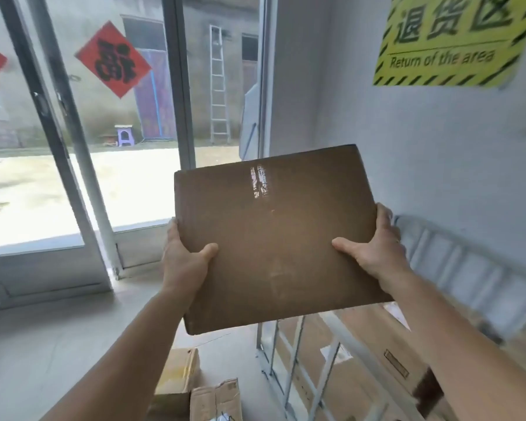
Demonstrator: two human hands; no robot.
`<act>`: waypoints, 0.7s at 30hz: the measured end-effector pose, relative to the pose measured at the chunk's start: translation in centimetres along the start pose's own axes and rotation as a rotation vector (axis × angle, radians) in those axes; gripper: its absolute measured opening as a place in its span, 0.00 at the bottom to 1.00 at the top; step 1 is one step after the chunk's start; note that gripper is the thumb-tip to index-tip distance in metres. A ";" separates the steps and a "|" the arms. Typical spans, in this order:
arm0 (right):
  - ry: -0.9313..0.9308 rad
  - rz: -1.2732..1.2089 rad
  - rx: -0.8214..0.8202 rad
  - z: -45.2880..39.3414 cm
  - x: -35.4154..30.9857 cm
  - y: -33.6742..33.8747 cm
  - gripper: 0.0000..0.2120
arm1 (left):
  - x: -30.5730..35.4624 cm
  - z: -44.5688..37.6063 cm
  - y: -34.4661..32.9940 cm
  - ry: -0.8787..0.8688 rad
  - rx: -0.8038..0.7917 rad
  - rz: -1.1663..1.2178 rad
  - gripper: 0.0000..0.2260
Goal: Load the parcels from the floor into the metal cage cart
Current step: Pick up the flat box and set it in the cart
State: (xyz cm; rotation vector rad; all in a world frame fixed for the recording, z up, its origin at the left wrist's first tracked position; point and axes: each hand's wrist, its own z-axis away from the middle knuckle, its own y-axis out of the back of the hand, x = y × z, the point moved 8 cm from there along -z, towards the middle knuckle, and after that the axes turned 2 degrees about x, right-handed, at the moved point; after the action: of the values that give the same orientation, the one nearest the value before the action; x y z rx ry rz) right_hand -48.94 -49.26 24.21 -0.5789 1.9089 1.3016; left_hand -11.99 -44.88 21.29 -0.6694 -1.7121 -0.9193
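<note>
so the person's got a flat brown cardboard parcel (274, 238) held up in the air with both hands, and i'll use that parcel as the anchor for everything. off to its left is the glass door (82, 147) with a red paper diamond (113, 59) stuck on it. left hand (184, 258) is grasping the parcel's left edge, thumb laid over the face toward us, the other fingers wrapped behind. below the parcel a couple more boxes on the floor (195, 387) are waiting their turn. right hand (377, 249) is doing the same on the right edge, thumb on the front, fingers round the back. below and right of the parcel is the metal cage cart (304, 372), with what look like boxes already inside it. up and right of the parcel there's a yellow sign (450, 38) on the wall.

my take on doing this bit well: the parcel is up above the cart's top rail, so swing it right until it's fully over the opening, keep it level, then lower it flat onto the stack rather than dropping it. both grips sit low on the sides, so watch it doesn't tip away.

hard to tell: the fingers behind the cardboard are hidden, the cart is blurry and cut off at the bottom, so how full it is i can't say.
</note>
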 end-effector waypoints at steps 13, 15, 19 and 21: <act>-0.308 0.012 0.350 2.1 15.7 24.5 0.49 | 13.6 9.8 -24.4 -0.222 -0.413 -0.008 0.33; -0.371 0.016 0.370 3.0 18.9 27.3 0.47 | 14.5 12.2 -28.2 -0.240 -0.488 -0.031 0.33; -0.521 -0.013 0.376 5.0 26.3 31.1 0.49 | 14.8 16.6 -35.5 -0.255 -0.652 -0.118 0.35; -0.608 -0.034 0.373 6.6 30.3 32.2 0.50 | 14.2 19.0 -39.2 -0.252 -0.733 -0.176 0.36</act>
State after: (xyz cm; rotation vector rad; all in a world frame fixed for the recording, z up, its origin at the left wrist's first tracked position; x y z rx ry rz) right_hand -88.60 -29.60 18.09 -0.0119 1.5554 0.9219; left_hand -57.40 -50.59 21.39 -1.1598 -1.6502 -1.6761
